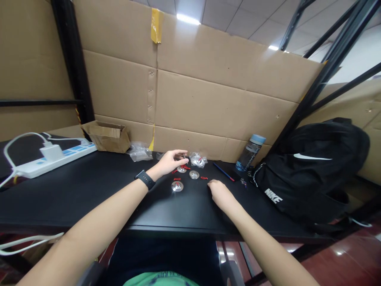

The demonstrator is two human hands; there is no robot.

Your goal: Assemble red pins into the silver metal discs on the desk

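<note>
Green cloth [162, 280] sits nearest my camera, with the black tabletop [104, 202] beyond it. On that dark surface the shiny parts stand out, and I judge they are spread within short reach so both hands can get at them without crossing.

Left hand [171, 163] reaches across, its watch [145, 179] uppermost; thumb and fingers are partly open in a loose pinch. Something thin may sit between the tips, but I cannot tell. Holding the wrist raised probably keeps the palm off the pieces below. Right hand [220, 192] rests low with its fingers curled inward, perhaps just steadying; whether they close on anything is hidden from me.

Far disc [181, 169] lies just below the left thumb, red cords bunched by it. Front disc [177, 186] is nearer the person than those fingers, with a red loop [177, 179] beside its far edge. Middle disc [194, 174] lies between the hands, and another loop, the right-hand one [204, 178], is just beside the right fingertips. Behind them, a plastic bag [198, 159] lies near the left fingertips. Pen [222, 171] and bottle [250, 153] are set off towards the backpack [315, 171], seemingly out of the fingers' way.
</note>
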